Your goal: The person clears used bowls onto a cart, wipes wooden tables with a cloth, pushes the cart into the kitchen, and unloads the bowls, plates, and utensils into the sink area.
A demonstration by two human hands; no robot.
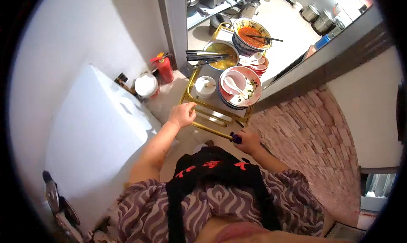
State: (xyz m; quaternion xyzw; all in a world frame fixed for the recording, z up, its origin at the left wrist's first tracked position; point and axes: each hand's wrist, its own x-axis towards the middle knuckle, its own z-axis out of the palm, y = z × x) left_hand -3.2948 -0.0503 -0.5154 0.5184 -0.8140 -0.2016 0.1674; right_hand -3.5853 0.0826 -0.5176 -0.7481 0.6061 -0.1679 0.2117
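Note:
A gold-framed cart (212, 132) stands in front of me, loaded with dishes. My left hand (183, 114) is closed round the left end of its handle bar. At the bar's right end my right hand (247, 141) is wrapped round the handle, with something dark purple at its fingers. The cart holds a large patterned bowl (252, 31) of red broth with chopsticks across it, a bowl of yellowish soup (229, 56) with several black chopsticks, a small white bowl (205, 87), stacked plates with food scraps (254, 88), a pink-white bowl (232, 82) and white spoons (253, 60).
A doorway with a grey frame (173, 27) opens onto a kitchen with metal pots (310, 13). At the left are a white box-like block (97, 128), a white-lidded bucket (146, 85) and a red fire extinguisher (164, 69). A stone-patterned wall (309, 145) stands right.

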